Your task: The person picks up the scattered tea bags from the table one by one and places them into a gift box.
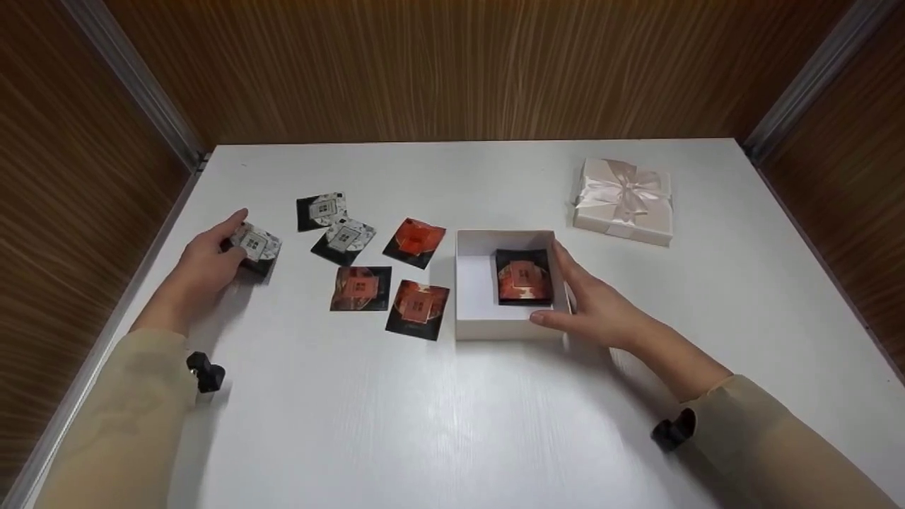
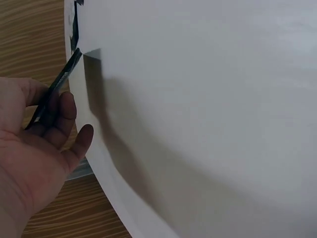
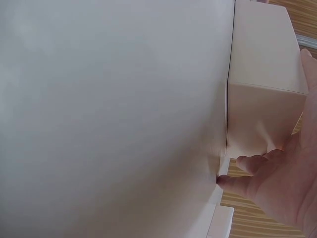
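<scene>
At the left of the table my left hand [image 1: 208, 261] pinches a flat black-and-grey sachet [image 1: 256, 244] between thumb and fingers. The left wrist view shows this sachet [image 2: 62, 77] edge-on, tilted up from the table. My right hand [image 1: 601, 311] grips the near right corner of an open white box [image 1: 495, 329], its thumb over the front wall and its fingers along the right side. Inside the box, toward its right side, lies a red-and-black sachet [image 1: 524, 276]; whether others lie under it I cannot tell. The right wrist view shows fingers against the box's side wall [image 3: 262, 119].
Two grey-and-black sachets [image 1: 343, 239] overlap between my left hand and the box. Three red-and-black sachets [image 1: 417, 309] lie just left of the box. A pale lid with a ribbon bow [image 1: 629, 198] sits at the back right. Wood-grain panels [image 1: 452, 71] enclose the table.
</scene>
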`<state>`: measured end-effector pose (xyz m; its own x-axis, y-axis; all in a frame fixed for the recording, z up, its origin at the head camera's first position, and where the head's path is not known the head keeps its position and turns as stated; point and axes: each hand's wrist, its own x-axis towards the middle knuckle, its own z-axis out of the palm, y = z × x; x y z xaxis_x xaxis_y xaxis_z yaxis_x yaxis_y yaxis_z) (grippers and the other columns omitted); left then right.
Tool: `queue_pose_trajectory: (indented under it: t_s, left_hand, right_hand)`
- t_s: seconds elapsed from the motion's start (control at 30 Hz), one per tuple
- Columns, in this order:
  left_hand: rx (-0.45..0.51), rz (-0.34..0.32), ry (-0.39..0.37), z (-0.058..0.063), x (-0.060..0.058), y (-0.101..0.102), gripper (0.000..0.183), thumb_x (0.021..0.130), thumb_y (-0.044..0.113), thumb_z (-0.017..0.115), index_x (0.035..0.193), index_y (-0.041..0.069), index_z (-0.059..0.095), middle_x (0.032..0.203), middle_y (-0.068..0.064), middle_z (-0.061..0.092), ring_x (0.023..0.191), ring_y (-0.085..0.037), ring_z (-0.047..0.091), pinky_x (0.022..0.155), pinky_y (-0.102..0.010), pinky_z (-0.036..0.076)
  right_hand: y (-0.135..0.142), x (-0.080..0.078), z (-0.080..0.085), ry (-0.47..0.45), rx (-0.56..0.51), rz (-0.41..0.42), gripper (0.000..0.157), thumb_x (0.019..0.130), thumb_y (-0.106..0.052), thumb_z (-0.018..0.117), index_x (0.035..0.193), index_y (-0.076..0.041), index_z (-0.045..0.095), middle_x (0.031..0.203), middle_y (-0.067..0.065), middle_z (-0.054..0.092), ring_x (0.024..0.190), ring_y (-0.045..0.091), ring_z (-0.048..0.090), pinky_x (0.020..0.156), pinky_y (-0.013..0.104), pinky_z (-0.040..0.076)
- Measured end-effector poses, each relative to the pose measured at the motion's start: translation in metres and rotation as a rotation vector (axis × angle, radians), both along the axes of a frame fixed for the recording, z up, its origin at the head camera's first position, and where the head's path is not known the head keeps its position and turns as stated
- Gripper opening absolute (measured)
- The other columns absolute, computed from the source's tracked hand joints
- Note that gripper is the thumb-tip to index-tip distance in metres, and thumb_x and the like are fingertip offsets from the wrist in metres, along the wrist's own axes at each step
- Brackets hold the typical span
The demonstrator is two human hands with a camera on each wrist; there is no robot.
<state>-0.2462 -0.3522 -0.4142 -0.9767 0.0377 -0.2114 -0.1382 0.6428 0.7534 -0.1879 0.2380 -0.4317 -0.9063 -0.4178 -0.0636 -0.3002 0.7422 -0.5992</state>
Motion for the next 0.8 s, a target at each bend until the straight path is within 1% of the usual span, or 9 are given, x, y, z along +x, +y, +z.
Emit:
queue_pose_trajectory:
  t_s: [0.1, 0.2, 0.3, 0.37, 0.43, 0.57, 0.6, 0.67, 0.8]
  left_hand:
    - [0.009, -0.009, 0.027, 0.006, -0.001, 0.008, 0.059, 0.112, 0.019, 0.032, 0.170, 0.014, 0.022, 0.174, -0.021, 0.015, 0.160, -0.039, 0.013, 0.125, -0.053, 0.023]
    - [-0.014, -0.010, 0.080, 0.011, -0.001, 0.018, 0.056, 0.111, 0.019, 0.035, 0.165, 0.005, 0.033, 0.170, -0.023, 0.027, 0.155, -0.035, 0.027, 0.114, -0.042, 0.038]
    - [-0.042, -0.004, 0.146, 0.017, 0.000, 0.031, 0.055, 0.108, 0.017, 0.041, 0.161, 0.002, 0.042, 0.165, -0.021, 0.040, 0.142, -0.030, 0.041, 0.100, -0.033, 0.040]
    - [-0.040, -0.002, 0.194, 0.021, 0.000, 0.040, 0.053, 0.107, 0.017, 0.046, 0.158, 0.002, 0.048, 0.160, -0.021, 0.047, 0.135, -0.030, 0.046, 0.099, -0.034, 0.042]
    - [-0.035, 0.001, 0.232, 0.025, -0.001, 0.050, 0.050, 0.109, 0.021, 0.050, 0.154, 0.002, 0.053, 0.156, -0.020, 0.052, 0.138, -0.031, 0.049, 0.106, -0.039, 0.044]
    - [-0.006, -0.009, 0.275, 0.032, 0.000, 0.071, 0.046, 0.112, 0.031, 0.054, 0.151, 0.006, 0.059, 0.155, -0.017, 0.055, 0.148, -0.034, 0.045, 0.118, -0.051, 0.039]
    - [0.002, -0.016, 0.282, 0.034, 0.001, 0.076, 0.046, 0.112, 0.031, 0.054, 0.151, 0.007, 0.060, 0.155, -0.015, 0.055, 0.148, -0.034, 0.045, 0.119, -0.051, 0.038]
    - [0.016, -0.042, 0.299, 0.036, 0.002, 0.085, 0.044, 0.112, 0.028, 0.056, 0.152, 0.010, 0.059, 0.155, -0.013, 0.055, 0.145, -0.031, 0.050, 0.115, -0.047, 0.044]
    - [0.044, -0.092, 0.319, 0.041, 0.004, 0.105, 0.047, 0.110, 0.022, 0.059, 0.157, 0.019, 0.054, 0.157, -0.007, 0.055, 0.127, -0.023, 0.059, 0.100, -0.034, 0.051]
  right_hand:
    - [0.000, 0.000, 0.001, -0.005, -0.002, -0.002, 0.123, 0.091, -0.063, 0.076, 0.172, -0.020, -0.006, 0.176, 0.014, 0.012, 0.157, 0.039, 0.026, 0.123, 0.060, 0.027]
    - [0.000, 0.001, 0.001, -0.013, -0.009, 0.000, 0.122, 0.091, -0.064, 0.076, 0.172, -0.021, -0.006, 0.177, 0.012, 0.011, 0.157, 0.038, 0.025, 0.123, 0.060, 0.027]
    - [0.000, 0.001, 0.001, -0.013, -0.012, 0.001, 0.122, 0.092, -0.063, 0.076, 0.172, -0.021, -0.006, 0.177, 0.013, 0.012, 0.157, 0.038, 0.026, 0.123, 0.061, 0.028]
    - [0.000, 0.001, 0.001, -0.013, -0.010, 0.000, 0.122, 0.091, -0.063, 0.076, 0.172, -0.021, -0.006, 0.177, 0.013, 0.012, 0.157, 0.039, 0.026, 0.123, 0.061, 0.028]
    - [0.000, 0.001, 0.001, -0.011, -0.007, -0.002, 0.122, 0.091, -0.063, 0.076, 0.172, -0.020, -0.006, 0.176, 0.014, 0.013, 0.157, 0.040, 0.027, 0.122, 0.061, 0.028]
    - [0.000, 0.002, 0.001, -0.017, 0.001, -0.007, 0.123, 0.091, -0.064, 0.076, 0.172, -0.020, -0.006, 0.176, 0.015, 0.012, 0.157, 0.040, 0.026, 0.123, 0.061, 0.027]
    - [-0.001, 0.002, 0.001, -0.019, 0.004, -0.008, 0.123, 0.091, -0.064, 0.075, 0.172, -0.020, -0.007, 0.176, 0.015, 0.012, 0.157, 0.040, 0.026, 0.123, 0.061, 0.027]
    - [-0.001, 0.002, 0.001, -0.024, 0.010, -0.012, 0.122, 0.091, -0.065, 0.075, 0.172, -0.021, -0.007, 0.176, 0.015, 0.012, 0.157, 0.040, 0.026, 0.123, 0.061, 0.027]
    - [-0.001, 0.001, 0.001, -0.031, 0.015, -0.015, 0.122, 0.092, -0.066, 0.074, 0.172, -0.023, -0.008, 0.176, 0.016, 0.011, 0.157, 0.042, 0.024, 0.123, 0.062, 0.026]
